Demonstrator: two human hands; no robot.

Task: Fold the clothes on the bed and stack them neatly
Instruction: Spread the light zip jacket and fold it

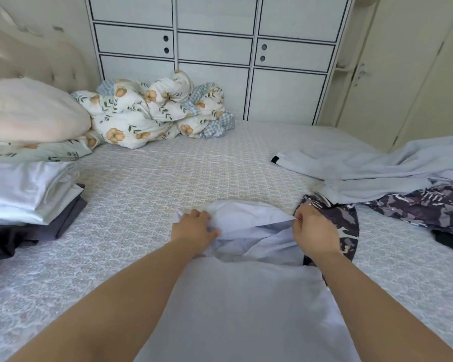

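- Where the bed (147,178) meets the left edge of the view, a stack of folded clothes (24,194) sits, white pieces on top of dark grey ones, with a pink pillow (29,111) behind it against the headboard.
- Further back, a bundled floral quilt (154,111) lies at the foot of the white wardrobe (215,48).
- Near the middle, the left hand (194,227) grasps the left side of a pale blue shirt's (246,296) far end, fingers curled into the cloth.
- This shirt lies flat on the bed between both forearms, its far edge bunched and lifted between the hands.
- Just right of it, the right hand (313,229) pinches the shirt's right edge, above a camouflage-print garment (348,226) that lies under that side.
- At the far right, a light grey garment (377,168) sprawls unfolded over more camouflage fabric (429,207).
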